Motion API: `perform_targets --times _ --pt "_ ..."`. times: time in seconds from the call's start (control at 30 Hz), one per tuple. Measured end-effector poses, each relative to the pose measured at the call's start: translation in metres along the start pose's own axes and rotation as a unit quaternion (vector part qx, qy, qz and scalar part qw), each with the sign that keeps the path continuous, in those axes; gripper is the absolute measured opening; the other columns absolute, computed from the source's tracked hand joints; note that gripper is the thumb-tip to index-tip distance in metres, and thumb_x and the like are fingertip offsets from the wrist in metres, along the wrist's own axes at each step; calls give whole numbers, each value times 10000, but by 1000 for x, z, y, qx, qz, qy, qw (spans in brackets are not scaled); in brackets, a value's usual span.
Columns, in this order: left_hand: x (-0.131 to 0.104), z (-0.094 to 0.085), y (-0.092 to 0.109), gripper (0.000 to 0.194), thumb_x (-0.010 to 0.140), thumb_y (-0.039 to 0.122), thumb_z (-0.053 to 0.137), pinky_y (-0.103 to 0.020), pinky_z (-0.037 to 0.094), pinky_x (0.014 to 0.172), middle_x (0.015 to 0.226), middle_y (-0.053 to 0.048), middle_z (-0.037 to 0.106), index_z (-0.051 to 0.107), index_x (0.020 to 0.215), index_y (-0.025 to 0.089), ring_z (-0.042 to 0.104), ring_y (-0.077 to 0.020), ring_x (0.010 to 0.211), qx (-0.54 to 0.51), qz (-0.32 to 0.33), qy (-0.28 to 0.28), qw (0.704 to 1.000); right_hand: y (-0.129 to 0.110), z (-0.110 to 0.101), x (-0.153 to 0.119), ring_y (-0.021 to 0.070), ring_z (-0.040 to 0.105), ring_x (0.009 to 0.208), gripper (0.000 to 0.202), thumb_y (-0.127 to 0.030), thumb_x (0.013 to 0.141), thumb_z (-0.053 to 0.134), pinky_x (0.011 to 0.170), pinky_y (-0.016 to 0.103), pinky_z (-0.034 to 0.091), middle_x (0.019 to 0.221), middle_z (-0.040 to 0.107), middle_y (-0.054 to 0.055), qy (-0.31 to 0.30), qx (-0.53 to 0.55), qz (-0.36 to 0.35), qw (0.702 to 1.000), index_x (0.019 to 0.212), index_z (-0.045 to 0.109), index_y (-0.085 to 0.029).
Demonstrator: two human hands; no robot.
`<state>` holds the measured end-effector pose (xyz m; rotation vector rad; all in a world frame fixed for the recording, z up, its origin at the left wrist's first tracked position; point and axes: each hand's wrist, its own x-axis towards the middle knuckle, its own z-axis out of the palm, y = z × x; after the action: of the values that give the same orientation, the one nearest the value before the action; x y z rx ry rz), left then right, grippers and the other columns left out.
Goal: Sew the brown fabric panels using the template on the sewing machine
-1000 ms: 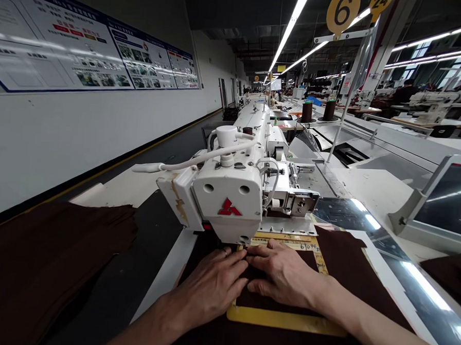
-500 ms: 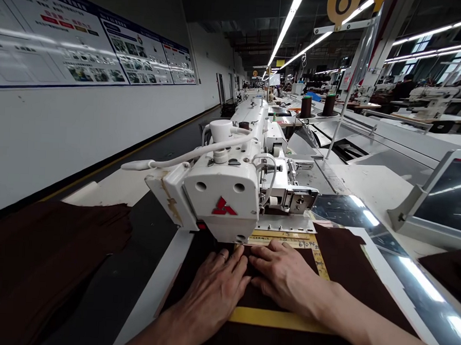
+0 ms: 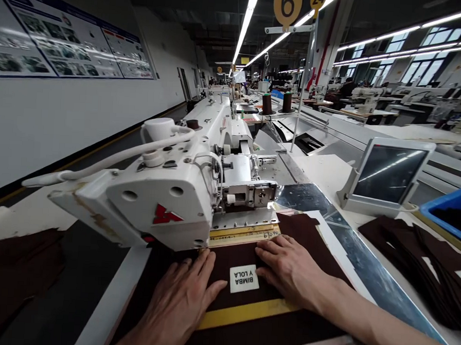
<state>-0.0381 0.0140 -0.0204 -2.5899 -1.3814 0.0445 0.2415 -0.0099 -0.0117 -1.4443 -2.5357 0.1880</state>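
Note:
Dark brown fabric [image 3: 230, 255] lies flat on a white template board [image 3: 108, 295] under the head of a white sewing machine [image 3: 167, 200]. A white label [image 3: 244, 279] reading "BIMBA Y LOLA", upside down from here, sits on the fabric between my hands. My left hand [image 3: 186, 288] rests on the fabric left of the label, palm down with the fingers stretched. To the label's right my right hand [image 3: 287, 263] lies on the fabric, also open, fingertips near the yellow-edged ruled strip [image 3: 246, 234]. A yellow strip [image 3: 250, 313] crosses the fabric below the label.
On the right stand a screen [image 3: 388, 173] and a blue bin [image 3: 453, 205], with stacked brown pieces [image 3: 415, 264] in front. More brown fabric [image 3: 16, 269] lies at the left. Thread cones [image 3: 287, 102] stand behind the machine.
My hands have moved apart, and the label between them now shows. The view has turned right, bringing the blue bin and the stacked pieces into sight.

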Motion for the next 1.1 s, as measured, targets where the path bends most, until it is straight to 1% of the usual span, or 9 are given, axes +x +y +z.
perform_targets --times 0.13,0.23,0.43,0.57,0.67,0.77,0.87,1.0,1.1 --pt "4 -7 0 508 980 444 631 -559 556 988 1432 -147 628 643 1392 147 677 -382 1179 -6 8 -10 1000 10 6 -18 295 515 1347 434 -344 1110 369 1164 492 378 1489 559 123 15 -9 17 1000 1434 562 -128" --pt "10 -10 3 477 980 475 614 -568 561 976 1370 -151 675 697 1314 145 654 -393 1214 -1 36 29 999 10 12 -18 295 539 1322 428 -349 1105 380 1166 491 386 1474 572 124 25 -12 6 1000 1424 571 -137" --pt "25 3 20 455 1058 457 484 -445 578 998 1409 -137 651 662 1339 146 636 -306 1275 -35 152 124 980 7 10 -15 291 559 1285 384 -329 1097 414 1146 502 412 1446 594 113 52 -12 7 999 1390 593 -157" --pt "31 10 24 454 1032 509 536 -465 588 957 1398 -123 659 660 1329 188 659 -319 1233 -45 159 150 975 4 3 -18 303 526 1326 364 -360 1079 483 1199 565 325 1401 627 115 77 -10 53 996 1358 618 -168" --pt "34 14 24 484 1021 538 549 -469 576 964 1423 -115 641 639 1344 189 643 -323 1251 -61 180 163 968 6 4 -20 310 527 1323 353 -358 1064 511 1199 565 322 1384 634 135 89 -19 78 993 1321 637 -151" --pt "40 14 29 517 1017 532 564 -464 519 1058 1506 -85 574 573 1416 203 575 -299 1340 -85 221 154 959 9 9 -20 302 530 1322 335 -350 1059 520 1206 561 314 1387 633 129 95 -28 68 993 1308 639 -158" --pt "48 12 38 561 1000 539 601 -466 461 1130 1549 -52 531 519 1462 233 508 -278 1410 -103 246 119 957 13 13 -20 306 520 1342 339 -349 1070 504 1211 570 306 1383 639 124 102 -40 55 992 1319 630 -157" --pt "53 6 45 627 970 530 655 -512 430 1155 1571 -63 503 478 1493 235 477 -293 1436 -122 240 85 959 11 11 -21 316 486 1389 335 -269 1072 477 1218 604 277 1422 611 146 83 -62 18 994 1356 606 -146" --pt "55 1 44 648 969 514 661 -532 412 1165 1588 -69 479 456 1516 236 466 -307 1443 -139 237 59 960 6 7 -20 329 468 1408 372 -273 1070 471 1216 616 272 1435 595 172 63 -54 32 996 1388 579 -114"
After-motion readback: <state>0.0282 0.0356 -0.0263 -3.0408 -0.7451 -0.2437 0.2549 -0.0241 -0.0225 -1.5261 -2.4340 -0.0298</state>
